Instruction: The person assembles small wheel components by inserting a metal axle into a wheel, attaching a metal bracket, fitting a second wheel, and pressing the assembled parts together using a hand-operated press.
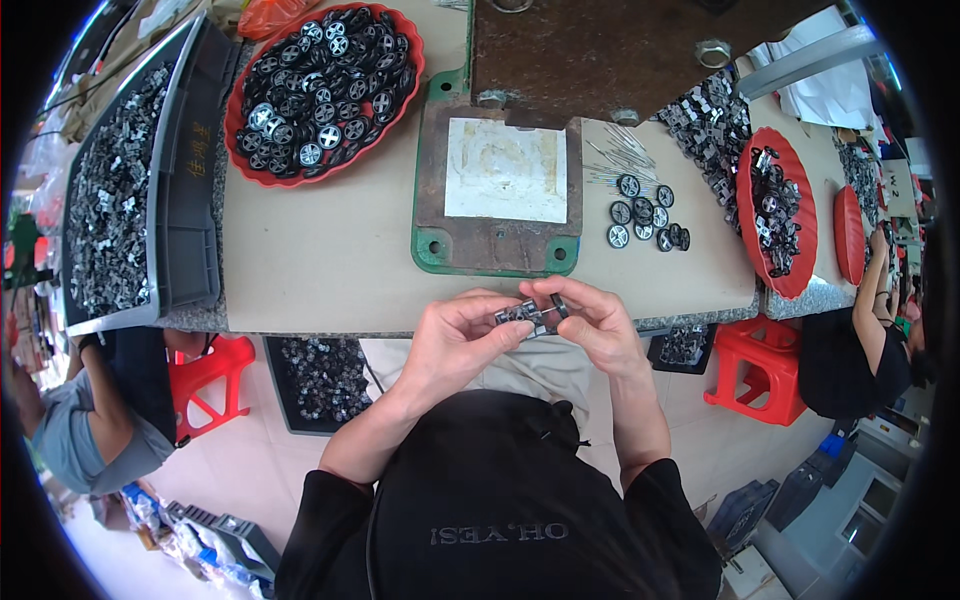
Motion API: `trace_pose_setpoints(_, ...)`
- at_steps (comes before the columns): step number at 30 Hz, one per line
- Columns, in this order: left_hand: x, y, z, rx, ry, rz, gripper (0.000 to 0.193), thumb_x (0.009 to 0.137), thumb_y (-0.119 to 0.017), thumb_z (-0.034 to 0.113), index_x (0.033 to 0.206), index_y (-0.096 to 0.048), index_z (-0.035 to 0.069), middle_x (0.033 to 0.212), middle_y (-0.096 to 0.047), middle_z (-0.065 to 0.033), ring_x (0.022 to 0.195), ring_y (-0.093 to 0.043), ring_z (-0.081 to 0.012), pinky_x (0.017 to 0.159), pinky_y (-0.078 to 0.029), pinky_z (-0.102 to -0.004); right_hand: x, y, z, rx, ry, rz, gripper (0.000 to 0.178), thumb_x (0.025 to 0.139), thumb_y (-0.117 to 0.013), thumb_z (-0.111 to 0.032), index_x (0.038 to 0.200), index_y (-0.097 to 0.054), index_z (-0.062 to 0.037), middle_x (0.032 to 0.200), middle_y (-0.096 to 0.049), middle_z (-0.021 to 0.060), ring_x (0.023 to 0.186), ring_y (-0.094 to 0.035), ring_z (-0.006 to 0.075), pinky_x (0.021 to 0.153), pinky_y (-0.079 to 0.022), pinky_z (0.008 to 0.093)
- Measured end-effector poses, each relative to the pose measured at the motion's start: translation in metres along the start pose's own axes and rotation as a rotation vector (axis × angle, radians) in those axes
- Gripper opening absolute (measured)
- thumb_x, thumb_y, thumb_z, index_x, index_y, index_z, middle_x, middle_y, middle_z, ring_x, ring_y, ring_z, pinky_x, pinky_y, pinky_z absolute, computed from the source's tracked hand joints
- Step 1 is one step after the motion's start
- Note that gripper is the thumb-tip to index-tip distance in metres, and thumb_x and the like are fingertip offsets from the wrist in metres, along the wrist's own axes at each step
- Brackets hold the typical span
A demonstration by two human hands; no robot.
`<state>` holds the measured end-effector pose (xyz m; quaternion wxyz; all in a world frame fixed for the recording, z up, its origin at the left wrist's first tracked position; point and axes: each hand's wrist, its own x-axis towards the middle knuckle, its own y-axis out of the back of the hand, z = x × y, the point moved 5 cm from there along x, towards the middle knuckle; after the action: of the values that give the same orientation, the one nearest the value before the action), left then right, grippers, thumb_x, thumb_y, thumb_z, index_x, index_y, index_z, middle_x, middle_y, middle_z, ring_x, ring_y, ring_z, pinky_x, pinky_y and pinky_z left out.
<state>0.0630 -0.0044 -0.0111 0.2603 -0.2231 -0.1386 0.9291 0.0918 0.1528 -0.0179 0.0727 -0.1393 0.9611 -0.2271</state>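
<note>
Just off the table's front edge, my left hand (450,338) is closed on a small grey-and-black plastic part (516,318). My right hand (603,332) pinches a small black wheel (559,305) close beside it. A thin metal axle (546,313) runs between wheel and part; how deep it sits in the part I cannot tell. Beyond my hands is the metal press base (430,240) with a stained white pad (506,170). To its right lie several loose wheels (642,211) with silver spokes and a scatter of thin metal axles (622,155).
A red scalloped tray (410,95) heaped with wheels stands far left, beside a grey bin (190,250) of small parts. On the right are a parts pile (707,125) and a red tray (806,215). Co-workers sit on both sides near red stools (765,365).
</note>
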Motion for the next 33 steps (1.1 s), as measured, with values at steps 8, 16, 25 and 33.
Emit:
trace_pose_setpoints(8, -0.004, -0.006, 0.017, 0.482, -0.315, 0.1, 0.022, 0.077, -0.067, 0.0, 0.1, -0.067, 0.001, 0.094, -0.063, -0.0081, 0.074, -0.062, -0.0116, 0.061, -0.053, -0.0226, -0.004, -0.002, -0.006, -0.124, -0.025, 0.171, 0.035, 0.085, -0.06, -0.003, 0.119, -0.054, 0.0018, 0.108, -0.062, 0.013, 0.097, -0.059, 0.0158, 0.084, -0.048, 0.0286)
trace_pose_setpoints(16, -0.002, -0.007, 0.02, 0.466, -0.286, 0.049, 0.017, 0.078, -0.066, -0.002, 0.095, -0.066, -0.003, 0.092, -0.062, -0.0116, 0.078, -0.064, -0.0154, 0.067, -0.054, -0.0228, -0.014, 0.007, -0.005, -0.33, -0.091, 0.201, 0.042, 0.076, -0.071, -0.01, 0.115, -0.059, -0.0009, 0.095, -0.066, 0.0053, 0.08, -0.058, 0.0098, 0.072, -0.048, 0.0241)
trace_pose_setpoints(25, 0.002, 0.0, 0.004, 0.217, -0.179, 0.021, 0.019, 0.078, -0.066, -0.001, 0.097, -0.066, -0.002, 0.092, -0.062, -0.0082, 0.075, -0.06, -0.0091, 0.062, -0.051, -0.0211, -0.003, -0.005, -0.032, -0.687, 0.062, 0.153, 0.038, 0.076, -0.069, -0.007, 0.111, -0.06, 0.0007, 0.095, -0.065, 0.0091, 0.08, -0.059, 0.0154, 0.075, -0.046, 0.0276)
trace_pose_setpoints(33, 0.004, 0.004, -0.003, -0.049, -0.227, 0.033, 0.022, 0.081, -0.065, 0.002, 0.102, -0.063, -0.003, 0.096, -0.062, -0.0063, 0.078, -0.06, -0.01, 0.063, -0.05, -0.021, -0.003, -0.011, -0.028, -0.516, 0.065, 0.35, 0.034, 0.074, -0.071, -0.005, 0.107, -0.062, -0.0003, 0.087, -0.064, 0.0072, 0.077, -0.06, 0.0106, 0.067, -0.045, 0.0242)
